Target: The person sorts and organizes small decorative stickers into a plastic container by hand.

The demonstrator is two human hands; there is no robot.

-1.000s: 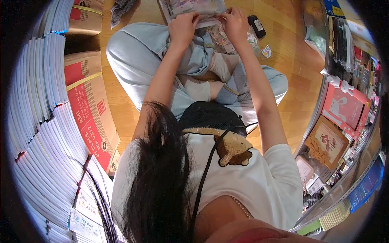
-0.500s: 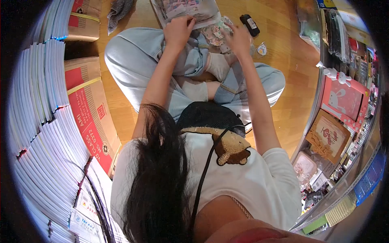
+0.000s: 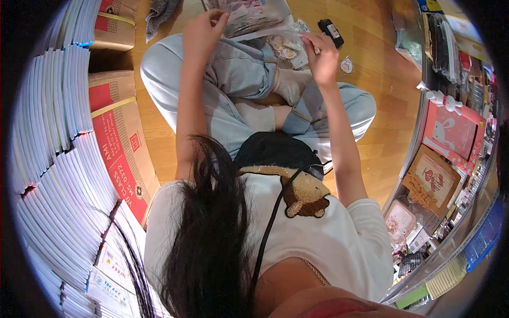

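Observation:
On the floor beyond my crossed legs lies a clear plastic bag [image 3: 260, 24] with many small pink and printed pieces inside. My left hand [image 3: 204, 33] is closed in a pinch at the bag's left side; what its fingertips grip is too small to make out. My right hand [image 3: 322, 57] has its thumb and fingers pinched together, and a translucent plastic edge of the bag reaches toward them. Between the bag and my right hand sit several small clear packets of printed cutouts [image 3: 289, 46], partly covered by the bag's edge.
A black object with a white label [image 3: 331, 33] and a small round sticker-like piece [image 3: 346, 64] lie right of my right hand. A grey cloth [image 3: 160, 18] is at upper left. Stacked notebooks [image 3: 69, 180] and cardboard boxes [image 3: 124, 153] line the left; a crowded shelf with frames [image 3: 450, 130] lines the right.
My left hand has moved left and up, off the bag's near edge. My right hand has lifted off the small packets, drawn nearer to me and closed into a pinch.

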